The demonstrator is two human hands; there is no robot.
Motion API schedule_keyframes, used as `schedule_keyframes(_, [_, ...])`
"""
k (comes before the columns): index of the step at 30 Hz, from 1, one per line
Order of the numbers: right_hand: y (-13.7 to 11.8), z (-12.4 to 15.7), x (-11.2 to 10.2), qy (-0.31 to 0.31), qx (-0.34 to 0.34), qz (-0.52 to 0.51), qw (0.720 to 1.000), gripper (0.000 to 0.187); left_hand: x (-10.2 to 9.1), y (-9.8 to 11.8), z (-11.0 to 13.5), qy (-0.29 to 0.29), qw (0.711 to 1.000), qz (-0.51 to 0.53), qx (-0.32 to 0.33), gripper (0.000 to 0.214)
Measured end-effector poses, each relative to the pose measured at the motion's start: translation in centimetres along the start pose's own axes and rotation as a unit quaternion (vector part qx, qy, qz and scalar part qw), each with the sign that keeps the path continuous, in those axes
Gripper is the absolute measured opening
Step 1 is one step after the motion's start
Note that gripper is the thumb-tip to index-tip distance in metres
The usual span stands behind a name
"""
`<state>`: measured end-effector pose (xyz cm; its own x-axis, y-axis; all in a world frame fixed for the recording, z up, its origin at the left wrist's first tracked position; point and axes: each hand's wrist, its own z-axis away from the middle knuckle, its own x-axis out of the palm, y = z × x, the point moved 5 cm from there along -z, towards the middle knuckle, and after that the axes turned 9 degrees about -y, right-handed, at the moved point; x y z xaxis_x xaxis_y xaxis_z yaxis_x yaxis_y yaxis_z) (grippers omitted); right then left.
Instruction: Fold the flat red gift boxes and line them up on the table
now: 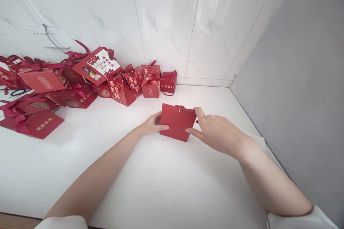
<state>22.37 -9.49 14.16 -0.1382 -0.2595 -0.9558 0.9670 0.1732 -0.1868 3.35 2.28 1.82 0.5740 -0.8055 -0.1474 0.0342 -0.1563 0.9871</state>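
Note:
A plain red gift box (177, 123) stands upright on the white table in front of me, with a bit of dark red ribbon showing behind its top edge. My left hand (152, 124) grips its left side, the thumb on the near face and the fingers behind. On the other side, my right hand (212, 128) holds the right edge, its thumb low on the near face and its index finger at the top right corner. The far side of the box and most fingertips are hidden.
Many red gift boxes with ribbons (75, 94) crowd the table's back left along the tiled wall (166, 25). A small red box (168, 82) ends that row. A cable (51, 39) hangs from a wall socket. A grey wall (301, 89) borders the right.

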Motion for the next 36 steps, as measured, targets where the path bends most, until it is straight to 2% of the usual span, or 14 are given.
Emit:
schedule_keyframes(3, [1.1, 0.1, -1.0, 0.015, -0.044, -0.055, 0.997, 0.041, -0.1, -0.1, 0.1, 0.006, 1.000, 0.007, -0.002, 0.066])
schedule_keyframes(8, [2.6, -0.4, -3.1, 0.073, -0.136, -0.126, 0.980, 0.032, -0.1, -0.1, 0.2, 0.014, 1.000, 0.006, -0.015, 0.068])
schedule_keyframes(11, [3.0, -0.8, -3.5, 0.093, -0.142, -0.148, 0.974, 0.029, -0.1, 0.1, 0.3, 0.017, 1.000, 0.000, -0.017, 0.068])
schedule_keyframes(18, [2.4, -1.0, -3.4, 0.093, -0.148, -0.100, 0.980, 0.032, -0.3, 0.0, 0.4, 0.026, 0.999, -0.020, -0.026, 0.068])
schedule_keyframes(21, [2.6, -1.6, -2.9, 0.058, -0.136, -0.112, 0.983, 0.035, 0.0, 0.1, 0.4, 0.026, 0.998, -0.037, -0.031, 0.068])
schedule_keyframes(23, [3.1, -2.4, -2.1, 0.032, -0.105, -0.143, 0.984, 0.036, -0.1, 0.5, 0.6, 0.060, 0.995, -0.076, -0.022, 0.067])
schedule_keyframes(26, [4.3, -3.4, -0.6, 0.016, -0.024, -0.190, 0.981, 0.042, -0.3, 2.2, 1.8, 0.159, 0.967, -0.195, 0.034, 0.062])
schedule_keyframes(28, [5.0, -3.5, 0.8, -0.021, 0.016, -0.179, 0.984, 0.050, 0.1, 3.6, 2.9, 0.183, 0.945, -0.255, 0.089, 0.066])
schedule_keyframes(29, [5.3, -3.3, 1.6, -0.058, 0.026, -0.162, 0.985, 0.054, 0.4, 4.2, 3.4, 0.183, 0.940, -0.266, 0.113, 0.069])
schedule_keyframes(31, [5.7, -2.6, 3.3, -0.143, 0.027, -0.138, 0.980, 0.064, 0.8, 5.1, 4.4, 0.188, 0.935, -0.262, 0.147, 0.069])
schedule_keyframes(33, [5.9, -1.7, 4.5, -0.200, 0.002, -0.151, 0.968, 0.071, 1.0, 5.5, 5.1, 0.215, 0.929, -0.263, 0.147, 0.062])
schedule_keyframes(36, [5.4, -1.5, 5.3, -0.200, -0.056, -0.217, 0.954, 0.078, 0.7, 5.1, 5.5, 0.286, 0.912, -0.276, 0.099, 0.071])
